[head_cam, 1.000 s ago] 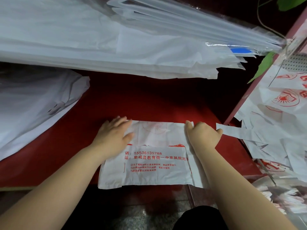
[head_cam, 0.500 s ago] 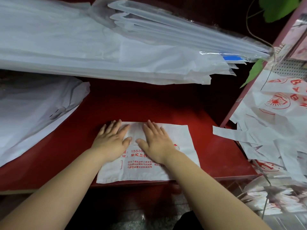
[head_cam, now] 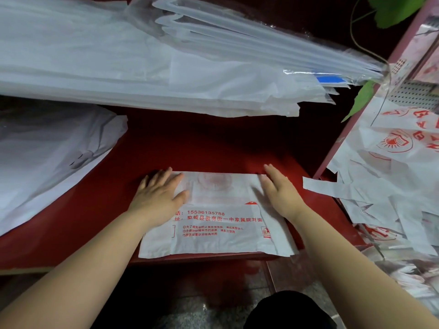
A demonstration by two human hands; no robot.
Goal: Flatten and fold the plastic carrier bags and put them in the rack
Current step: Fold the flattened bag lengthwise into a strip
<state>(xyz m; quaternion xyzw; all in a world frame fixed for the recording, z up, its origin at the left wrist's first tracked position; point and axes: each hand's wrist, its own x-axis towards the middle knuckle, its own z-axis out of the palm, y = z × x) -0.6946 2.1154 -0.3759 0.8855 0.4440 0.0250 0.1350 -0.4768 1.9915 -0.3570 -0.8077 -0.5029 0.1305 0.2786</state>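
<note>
Flat and open, the left grip (head_cam: 159, 195) presses the bag (head_cam: 221, 224); the right grip (head_cam: 281, 195), likewise flat, has swept away from it, so the bag looks smoothed for folding.

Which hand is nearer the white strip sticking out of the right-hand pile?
Right. The right hand lies flat on the right end of the bag, just left of the strip without touching it; the left hand lies on the bag's left end, farther off.

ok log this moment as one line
stage: flattening | carrier bag: folded, on red table | left hand: flat, pressing its left end | right hand: flat, pressing its right end
</note>
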